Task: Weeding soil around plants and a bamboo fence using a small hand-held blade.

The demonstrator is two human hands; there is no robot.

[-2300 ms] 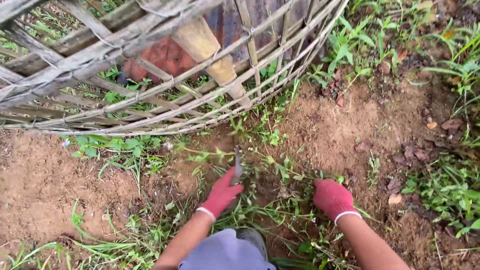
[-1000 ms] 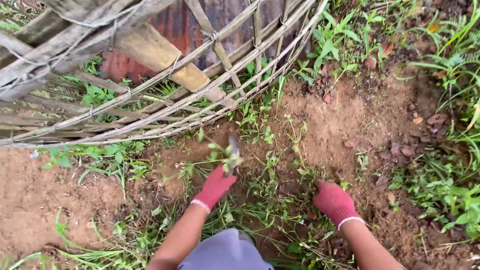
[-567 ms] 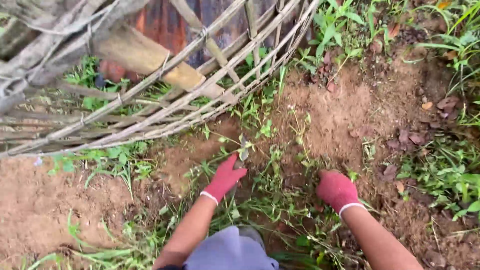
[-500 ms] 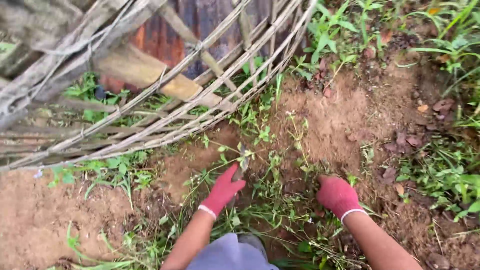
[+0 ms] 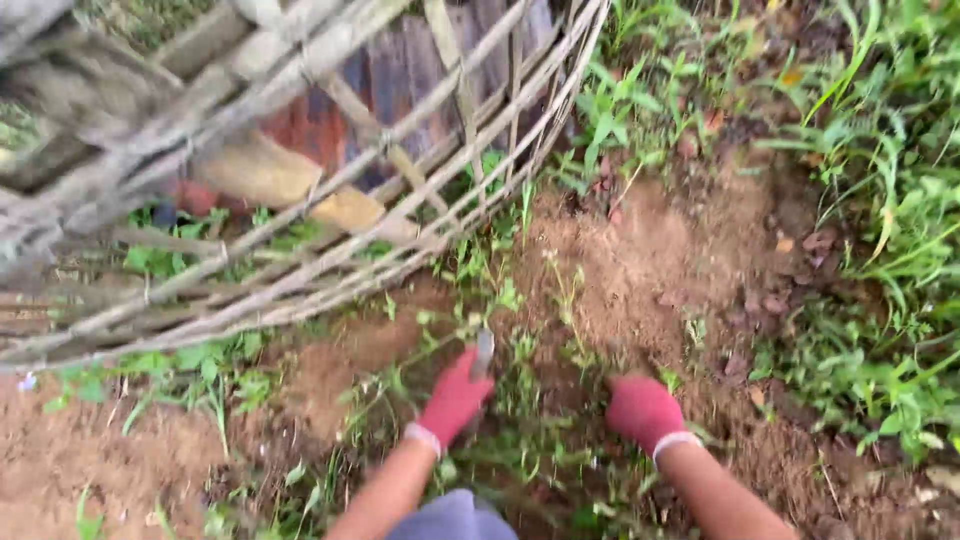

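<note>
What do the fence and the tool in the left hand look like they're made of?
Fence: weathered split bamboo or thin wood strips, grey-tan, matt, woven and tied. Tool in the left hand: a narrow grey blade, probably metal with a dull finish; blur leaves it uncertain. Its handle is hidden by the red knit glove.

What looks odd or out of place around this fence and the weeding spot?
The woven stick fence leans well over rather than standing upright, propped by a pale wooden post. Otherwise nothing stands out: the left hand grips a small blade among weeds, and the right hand presses into them on bare soil.
</note>
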